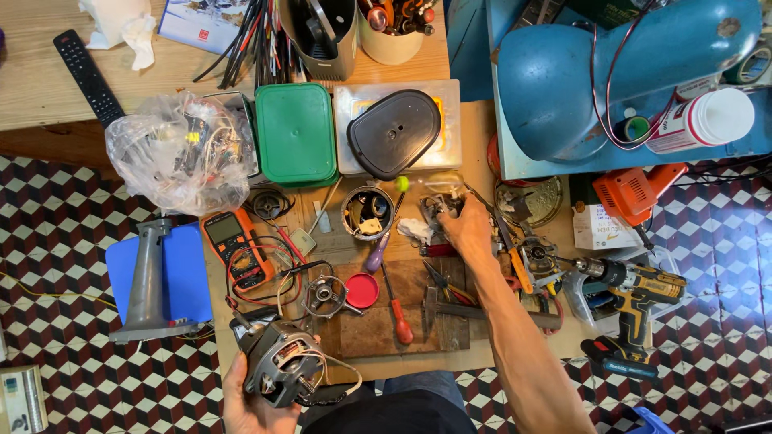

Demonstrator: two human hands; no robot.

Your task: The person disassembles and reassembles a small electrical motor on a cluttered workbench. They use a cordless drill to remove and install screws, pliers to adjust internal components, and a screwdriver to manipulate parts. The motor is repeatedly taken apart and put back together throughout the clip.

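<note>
A person looks down at a cluttered wooden desk [474, 358] set over a checkered floor [64, 241].

The left hand [245, 398] is at the near edge of the desk, fingers curled up around the underside of an electric motor [277, 366], clamped on it. The motor is a grey metal block with copper windings and loose wires trailing to its right, and it hangs partly past the desk's near edge.

The right hand [466, 229] reaches far across the desk, fingers bent down onto a small dark metal part [441, 207] among the tools. Whether it grips the part or only touches it cannot be told.

Between the two hands lie a red-handled screwdriver [398, 309], a purple-handled screwdriver [376, 253], a red round lid [362, 290] and a small metal flange [324, 295]. An orange meter [233, 245] with red and black leads sits left of them. A yellow and black drill [635, 293] lies at the right edge.

Far from the hands stand a green box [295, 133] and a black oval cover [394, 133]. Bare desk shows only in a narrow strip along the near edge.
</note>
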